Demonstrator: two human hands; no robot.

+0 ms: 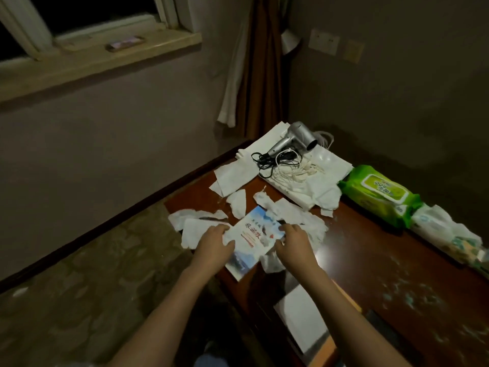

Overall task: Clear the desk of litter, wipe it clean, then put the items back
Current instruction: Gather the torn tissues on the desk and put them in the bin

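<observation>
Both forearms reach in from bottom edge. Left hand (214, 243) on left edge of booklet (254, 241), fingers curled, thumb over cover, pinching it together with some torn tissue (194, 229). Right hand (293, 245) on booklet's right edge, fingers bent down onto cover and tissue beside it; actual grip there can't be told. Booklet lies at near-left corner of desk (370, 260), long axis diagonal, near-left to far-right, near end hanging over desk edge. White sheet (301, 313) near front edge, closer to camera. Tissue scraps spread around and behind booklet. Farther back: hair dryer (293, 139), nozzle pointing right, handle toward near-left, cord (272, 161) coiled beside it, all on white paper. Right of that: green wipes pack (381, 194), then clear plastic pack (447, 231) against wall.
</observation>
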